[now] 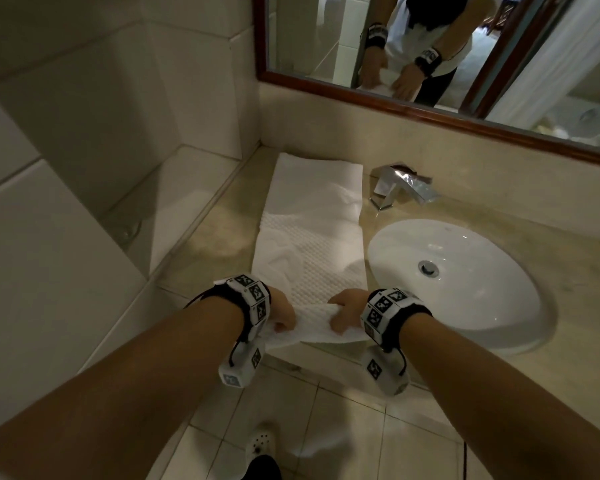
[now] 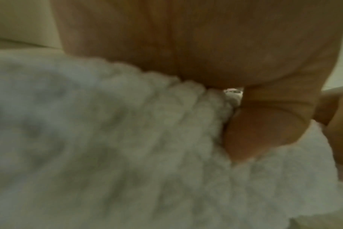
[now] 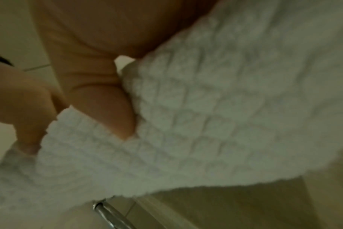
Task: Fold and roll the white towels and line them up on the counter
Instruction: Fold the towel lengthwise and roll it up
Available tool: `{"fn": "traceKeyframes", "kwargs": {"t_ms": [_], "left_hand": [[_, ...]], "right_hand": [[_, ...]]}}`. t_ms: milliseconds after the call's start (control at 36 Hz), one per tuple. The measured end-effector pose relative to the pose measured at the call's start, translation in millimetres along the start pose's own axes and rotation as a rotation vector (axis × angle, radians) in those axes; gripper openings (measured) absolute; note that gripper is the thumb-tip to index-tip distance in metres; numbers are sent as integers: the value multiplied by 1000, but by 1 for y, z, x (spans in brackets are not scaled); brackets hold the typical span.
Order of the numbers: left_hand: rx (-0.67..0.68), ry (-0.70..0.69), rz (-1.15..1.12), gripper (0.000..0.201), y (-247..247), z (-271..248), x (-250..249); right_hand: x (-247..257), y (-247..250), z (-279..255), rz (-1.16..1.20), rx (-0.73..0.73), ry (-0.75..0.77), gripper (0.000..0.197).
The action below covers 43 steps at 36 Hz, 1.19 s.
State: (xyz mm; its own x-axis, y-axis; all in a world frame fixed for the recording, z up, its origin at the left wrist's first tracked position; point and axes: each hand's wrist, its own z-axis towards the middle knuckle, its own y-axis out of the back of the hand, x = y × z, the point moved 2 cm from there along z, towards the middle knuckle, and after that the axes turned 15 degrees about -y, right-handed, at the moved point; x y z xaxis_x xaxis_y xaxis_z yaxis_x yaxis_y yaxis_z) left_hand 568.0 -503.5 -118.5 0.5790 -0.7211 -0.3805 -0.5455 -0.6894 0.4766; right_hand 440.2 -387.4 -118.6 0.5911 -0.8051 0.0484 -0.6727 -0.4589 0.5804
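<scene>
Towel (image 1: 312, 237) cloth of this waffled kind is judged soft, light and limp, so it is best taken at the near corners, where the long folded strip laid on the counter (image 1: 215, 230) beside the sink (image 1: 465, 289) overhangs the front edge. That near end is gripped by curled fingers of the left hand (image 1: 283, 311) and the right hand (image 1: 347, 313). Fingertips are buried in cloth, both wrist views are blurred, and other towels cannot be made out.

1 long white waffle-weave towel (image 1: 310, 237), 2 hands, 1 round white basin (image 1: 465, 278), 1 chrome tap (image 1: 400, 185), 1 wood-framed mirror (image 1: 430, 112).
</scene>
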Motion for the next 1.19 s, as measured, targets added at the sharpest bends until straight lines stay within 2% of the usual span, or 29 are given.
{"fn": "traceKeyframes", "kwargs": {"t_ms": [111, 250, 389, 472, 500, 611, 722, 750, 778, 833, 861, 917, 972, 1028, 1083, 1139, 1194], "left_hand": [[-69, 1, -15, 15, 11, 8, 4], [-62, 15, 12, 11, 15, 17, 8], [-73, 28, -76, 10, 14, 25, 15], [-79, 3, -11, 25, 15, 36, 23], [-82, -5, 12, 24, 15, 38, 26], [-176, -66, 110, 33, 20, 30, 34], [-327, -161, 185, 45, 23, 22, 29], [-321, -201, 164, 56, 20, 22, 25], [-317, -243, 165, 74, 14, 23, 21], [-297, -283, 318, 110, -1, 24, 12], [-269, -283, 418, 122, -9, 24, 9], [-233, -251, 538, 129, -19, 29, 10], [-253, -238, 569, 123, -20, 32, 14], [-303, -262, 549, 110, -17, 32, 19], [-338, -293, 438, 90, -10, 30, 24], [-294, -294, 327, 74, -2, 27, 29], [-214, -247, 299, 67, 7, 26, 33]], "right_hand": [[-2, 8, 8, 34, 19, -49, 64], [-9, 9, 18, 28, 24, -151, 60], [-9, 7, 20, -21, 71, -207, 67], [-13, 5, 40, -56, 48, -198, 66], [-12, 5, 42, -66, 37, -201, 62], [-8, 8, 23, -98, -61, -127, 52], [-3, 10, 16, -150, -316, -33, 42], [-1, 9, 15, -159, -360, 9, 44], [1, 7, 13, -167, -384, 54, 48], [6, 0, 8, -212, -403, 130, 76], [7, -5, 8, -264, -400, 154, 93], [8, -19, 10, -368, -358, 176, 118], [5, -30, 17, -422, -341, 163, 121], [2, -31, 23, -388, -389, 139, 99], [1, -24, 25, -333, -389, 125, 73], [5, -15, 23, -301, -305, 118, 61], [7, -8, 22, -281, -231, 109, 56]]}}
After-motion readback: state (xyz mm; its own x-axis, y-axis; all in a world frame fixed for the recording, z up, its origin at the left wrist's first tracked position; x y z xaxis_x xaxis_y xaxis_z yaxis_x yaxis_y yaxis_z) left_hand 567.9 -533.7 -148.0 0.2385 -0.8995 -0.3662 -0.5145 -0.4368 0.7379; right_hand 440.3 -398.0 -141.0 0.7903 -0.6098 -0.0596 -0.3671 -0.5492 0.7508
